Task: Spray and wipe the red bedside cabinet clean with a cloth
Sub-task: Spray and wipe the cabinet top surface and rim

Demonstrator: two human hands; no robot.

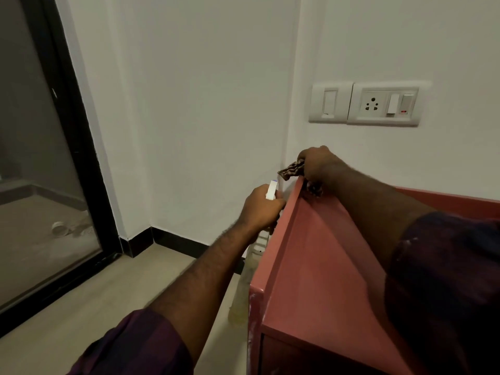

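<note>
The red bedside cabinet (pixel 311 269) stands at the lower right, against the white wall. My right hand (pixel 316 165) grips a dark patterned cloth (pixel 290 170) at the cabinet's far left top corner, where its raised rim meets the wall. My left hand (pixel 261 209) holds a spray bottle by its white head (pixel 271 190), just left of the cabinet's side. The bottle's clear body (pixel 242 288) with pale yellowish liquid hangs down beside the cabinet's left edge. Both forearms reach forward from dark purple sleeves.
A white switch plate and socket (pixel 365 104) sit on the wall above the cabinet. A black-framed glass door (pixel 67 147) fills the left side. Black skirting (pixel 176 240) runs along the wall base above the pale tiled floor (pixel 108 293).
</note>
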